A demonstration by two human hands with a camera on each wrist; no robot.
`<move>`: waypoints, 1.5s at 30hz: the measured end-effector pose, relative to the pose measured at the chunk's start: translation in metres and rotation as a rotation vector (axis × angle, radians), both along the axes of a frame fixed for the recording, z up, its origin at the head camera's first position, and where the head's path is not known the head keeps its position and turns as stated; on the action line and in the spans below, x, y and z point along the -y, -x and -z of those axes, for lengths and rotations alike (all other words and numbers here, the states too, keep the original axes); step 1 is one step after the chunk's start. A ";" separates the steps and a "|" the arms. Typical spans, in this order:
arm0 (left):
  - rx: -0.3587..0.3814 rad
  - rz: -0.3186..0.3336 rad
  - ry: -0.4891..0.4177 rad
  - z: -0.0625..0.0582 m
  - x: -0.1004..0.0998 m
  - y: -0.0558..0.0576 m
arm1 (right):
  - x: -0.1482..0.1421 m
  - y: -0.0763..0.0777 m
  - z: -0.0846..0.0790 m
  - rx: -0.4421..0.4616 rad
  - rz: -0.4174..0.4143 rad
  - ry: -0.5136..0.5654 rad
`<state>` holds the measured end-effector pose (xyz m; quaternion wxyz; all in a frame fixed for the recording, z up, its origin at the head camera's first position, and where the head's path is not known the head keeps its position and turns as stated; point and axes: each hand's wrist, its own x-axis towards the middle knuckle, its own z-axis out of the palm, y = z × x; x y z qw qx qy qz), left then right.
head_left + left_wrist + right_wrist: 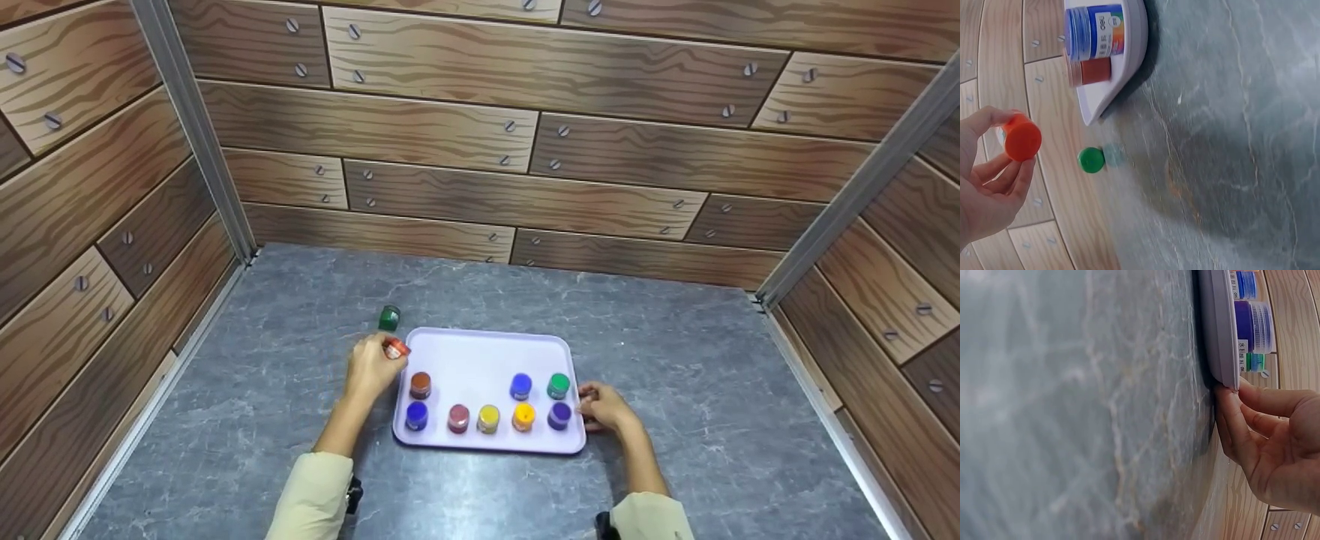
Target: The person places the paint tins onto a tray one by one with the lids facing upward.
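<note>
My left hand (367, 369) pinches a small orange-red paint jar (1022, 142) between thumb and fingers, near the upper left corner of a pale lilac tray (472, 360). Just beyond that hand, a green paint jar (389, 318) is on the tabletop outside the tray. My right hand (606, 407) grips the tray's right rim, thumb on the upper edge and fingers at its underside in the right wrist view. Close to it on the tray are a purple jar (559, 416) and a green-topped jar (558, 385). A dark blue jar (1098, 32) occupies the lower left corner, a brown jar (421, 385) behind it.
Along the tray's front row are also a dark red jar (458, 418), a yellow jar (488, 418) and an orange-yellow jar (523, 416). A blue jar (520, 386) sits behind the last. Wood-patterned walls (435, 127) enclose the grey marbled table (690, 360) on three sides.
</note>
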<state>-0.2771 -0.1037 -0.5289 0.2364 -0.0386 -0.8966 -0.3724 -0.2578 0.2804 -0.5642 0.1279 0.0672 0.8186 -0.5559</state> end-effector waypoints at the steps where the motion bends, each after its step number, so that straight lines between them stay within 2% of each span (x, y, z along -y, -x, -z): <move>1: 0.002 0.002 -0.001 0.001 -0.001 0.000 | 0.000 0.000 0.001 0.001 -0.002 0.002; 8: 0.002 0.041 -0.031 0.002 -0.012 -0.003 | -0.002 0.000 0.002 -0.004 -0.003 -0.008; 15: 0.008 0.070 -0.014 0.001 -0.026 -0.005 | -0.002 -0.001 0.000 -0.008 -0.012 -0.002; 31: 0.030 0.083 0.017 0.010 -0.051 -0.006 | -0.001 -0.001 -0.002 -0.007 -0.009 -0.026; 38: 0.021 0.129 0.001 0.015 -0.059 -0.005 | 0.000 -0.001 -0.003 -0.003 -0.008 -0.017; 45: 0.039 0.142 -0.010 0.020 -0.067 -0.005 | -0.001 0.001 0.001 0.008 -0.006 -0.006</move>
